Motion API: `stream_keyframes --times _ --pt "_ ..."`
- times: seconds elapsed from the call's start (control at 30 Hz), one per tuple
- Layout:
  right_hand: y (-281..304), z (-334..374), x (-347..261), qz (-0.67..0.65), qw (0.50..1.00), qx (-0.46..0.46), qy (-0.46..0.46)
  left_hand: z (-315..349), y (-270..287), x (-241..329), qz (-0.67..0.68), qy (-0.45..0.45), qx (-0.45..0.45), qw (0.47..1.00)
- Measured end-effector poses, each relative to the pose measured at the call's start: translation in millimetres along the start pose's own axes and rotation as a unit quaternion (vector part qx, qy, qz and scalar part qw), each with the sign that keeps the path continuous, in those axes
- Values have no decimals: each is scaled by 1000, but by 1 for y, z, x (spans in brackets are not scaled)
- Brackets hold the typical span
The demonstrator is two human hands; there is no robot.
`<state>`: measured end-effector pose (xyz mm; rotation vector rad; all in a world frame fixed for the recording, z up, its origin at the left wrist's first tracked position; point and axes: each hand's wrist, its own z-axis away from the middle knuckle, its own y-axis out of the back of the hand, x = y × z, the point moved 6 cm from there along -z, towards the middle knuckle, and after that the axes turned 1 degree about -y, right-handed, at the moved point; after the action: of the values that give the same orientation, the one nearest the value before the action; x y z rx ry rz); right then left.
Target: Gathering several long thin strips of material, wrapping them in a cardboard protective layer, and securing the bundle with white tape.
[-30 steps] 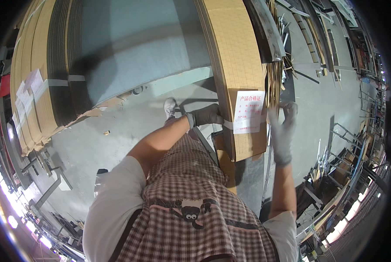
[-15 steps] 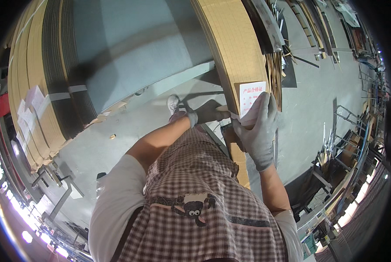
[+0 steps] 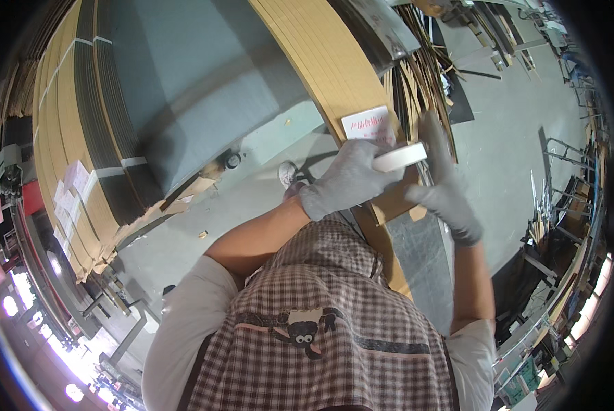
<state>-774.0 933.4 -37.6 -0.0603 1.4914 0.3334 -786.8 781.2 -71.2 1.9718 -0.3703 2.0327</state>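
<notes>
Both my hands wear grey gloves. My left hand (image 3: 348, 179) grips a roll of white tape (image 3: 401, 158) by its side, just over the near end of a long, narrow cardboard-wrapped stack (image 3: 324, 61). A white label (image 3: 363, 124) with red print lies on top of that stack, its lower part hidden by the hand and the tape. To the right of the roll, my right hand (image 3: 447, 195) is raised with thumb and fingers apart, slightly smeared by motion. Nothing shows in its grasp.
Another cardboard-edged stack (image 3: 67, 147) with pale straps and white papers stands at left, beside a large grey panel surface (image 3: 204, 75). Long strips (image 3: 423, 75) lie along the right side of the near stack. Metal racks (image 3: 570, 161) stand farther right on the grey floor.
My right hand has come off the label and moved right. My left hand has risen toward the label, bringing the tape roll into plain sight. The view has shifted slightly.
</notes>
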Motion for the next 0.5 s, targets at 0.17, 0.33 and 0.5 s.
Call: stream_keyframes --times 0.17,0.33,0.5 --pt "-17 -44 -75 450 865 -213 65 1 -22 -50 -104 -55 24 993" --pt "26 -43 -48 555 802 -215 51 2 -17 -6 -395 -140 64 906" --pt "9 -68 59 651 735 -153 114 3 -21 8 -373 -173 57 910"
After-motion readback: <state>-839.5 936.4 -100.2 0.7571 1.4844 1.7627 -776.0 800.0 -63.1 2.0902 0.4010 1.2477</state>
